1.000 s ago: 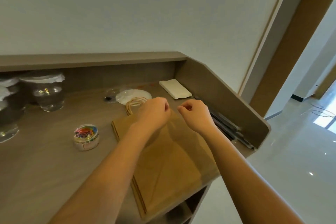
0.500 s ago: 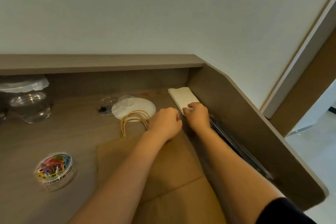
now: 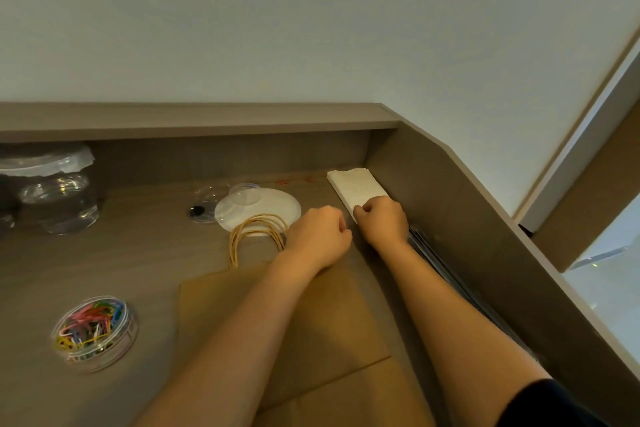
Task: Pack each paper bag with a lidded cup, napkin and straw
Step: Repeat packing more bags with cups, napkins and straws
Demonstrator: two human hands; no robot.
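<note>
Napkin stack [image 3: 354, 186] pinched by right hand [image 3: 382, 220], left hand [image 3: 317, 236] fisted beside, empty

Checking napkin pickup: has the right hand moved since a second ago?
Yes. The right hand went forward from above the paper bag to the napkin stack.

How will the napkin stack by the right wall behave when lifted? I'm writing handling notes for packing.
The napkin stack looks like thin folded paper, so probably light and floppy. The right hand pinches its near end; one sheet may peel off while the rest stay put. Lying flat, it shouldn't roll or tip.
</note>
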